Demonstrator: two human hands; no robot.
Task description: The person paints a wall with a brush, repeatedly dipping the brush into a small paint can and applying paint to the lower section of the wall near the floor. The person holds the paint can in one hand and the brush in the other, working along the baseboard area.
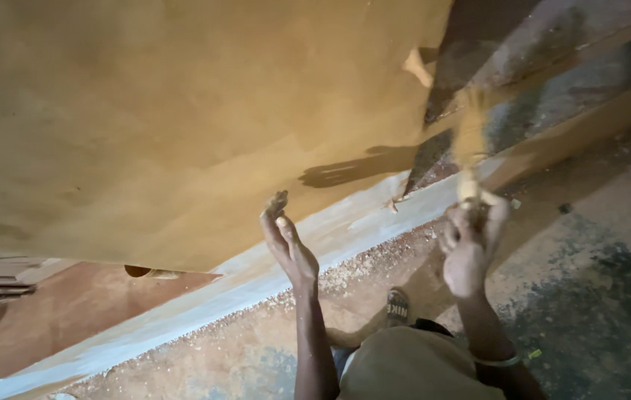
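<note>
Now the right hand [469, 248] throws sawdust [469, 137] toward the large brown board [182, 111].
Sawdust seems light, loose, best scooped; right fingers curl around some, left hand [289, 244] fingers together, flat, below the board.

A woodworking shop: a big brown board [167, 118] leans overhead, sawdust [345, 278] lies along a pale plank [256, 278], on a stained concrete floor [597, 296].

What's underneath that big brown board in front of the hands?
Below the brown board a pale plank edge and reddish flooring show, with sawdust alongside. A small rounded object peeks out under its lower edge; everything further beneath is covered.
</note>
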